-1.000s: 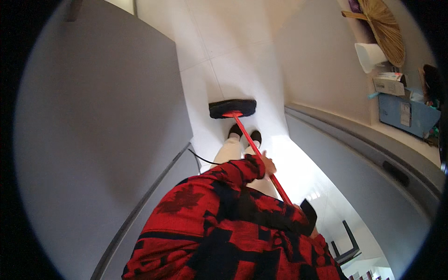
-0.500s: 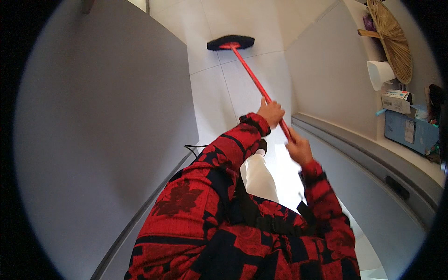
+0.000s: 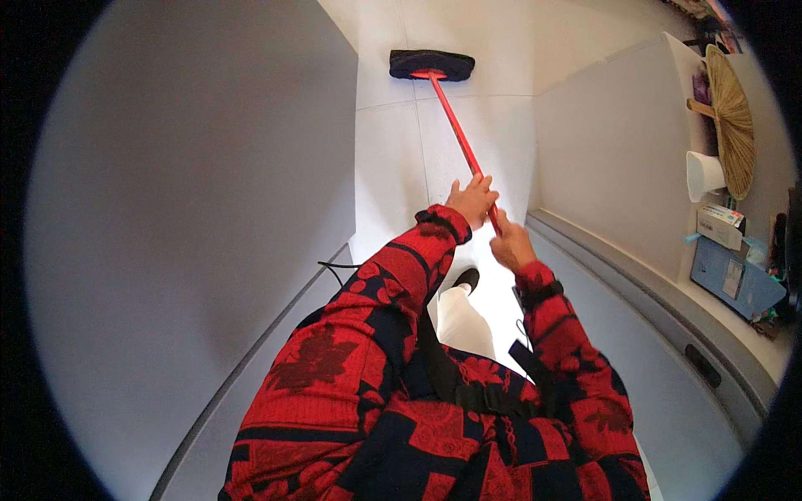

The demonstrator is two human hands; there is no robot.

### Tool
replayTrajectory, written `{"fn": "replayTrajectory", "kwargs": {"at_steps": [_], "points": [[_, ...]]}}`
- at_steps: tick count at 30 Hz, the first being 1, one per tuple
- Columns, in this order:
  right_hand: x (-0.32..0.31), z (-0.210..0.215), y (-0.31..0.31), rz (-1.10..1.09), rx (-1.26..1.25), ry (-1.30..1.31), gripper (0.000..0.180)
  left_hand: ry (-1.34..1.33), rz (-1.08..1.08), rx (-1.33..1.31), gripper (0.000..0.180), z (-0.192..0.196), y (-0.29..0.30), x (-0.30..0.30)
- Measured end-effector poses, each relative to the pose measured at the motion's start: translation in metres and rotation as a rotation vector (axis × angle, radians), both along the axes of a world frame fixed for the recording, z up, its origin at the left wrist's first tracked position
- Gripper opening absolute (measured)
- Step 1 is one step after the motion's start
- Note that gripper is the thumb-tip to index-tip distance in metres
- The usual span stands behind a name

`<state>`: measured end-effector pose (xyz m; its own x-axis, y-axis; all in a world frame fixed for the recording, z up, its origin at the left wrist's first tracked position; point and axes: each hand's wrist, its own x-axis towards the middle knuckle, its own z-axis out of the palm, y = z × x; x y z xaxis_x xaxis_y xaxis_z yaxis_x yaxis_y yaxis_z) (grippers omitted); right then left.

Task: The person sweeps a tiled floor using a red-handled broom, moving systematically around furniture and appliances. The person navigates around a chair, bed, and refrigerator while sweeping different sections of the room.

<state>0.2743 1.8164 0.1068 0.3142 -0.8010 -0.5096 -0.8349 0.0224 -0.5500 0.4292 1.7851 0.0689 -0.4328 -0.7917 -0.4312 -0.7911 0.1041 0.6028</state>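
A flat mop [image 3: 457, 127] with a red handle and a dark, fuzzy head rests on the pale tiled floor ahead of me. My left hand [image 3: 474, 202] is closed around the middle of the visible handle, its thumb raised to one side. Lower down, near the handle's end, my right hand [image 3: 512, 242] grips the same pole. Both sleeves are red and black. Where the handle passes under my fingers, it is hidden.
A large grey door panel [image 3: 192, 167] fills the left. A low wall [image 3: 618, 125] and a grey door frame [image 3: 652, 292] bound the right. Its ledge bears a woven fan [image 3: 733, 121], a white cup [image 3: 704, 175], a small box [image 3: 720, 225] and a blue box [image 3: 731, 277].
In the picture, the mop head has shifted slightly right and up, and both hands have moved a little left. The view has also shifted. Both hands stay on the handle.
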Motion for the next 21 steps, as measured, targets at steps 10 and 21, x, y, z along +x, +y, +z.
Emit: {"fn": "replayTrajectory", "kwargs": {"at_steps": [10, 21], "points": [[-0.071, 0.07, 0.171, -0.33, 0.466, 0.025, 0.05, -0.015, -0.319, -0.007, 0.031, -0.05, 0.115, -0.053], [-0.19, 0.125, 0.373, -0.564, 0.335, -0.477, 0.041, -0.021, -0.71, 0.02, 0.02, -0.042, 0.268, -0.139]]}}
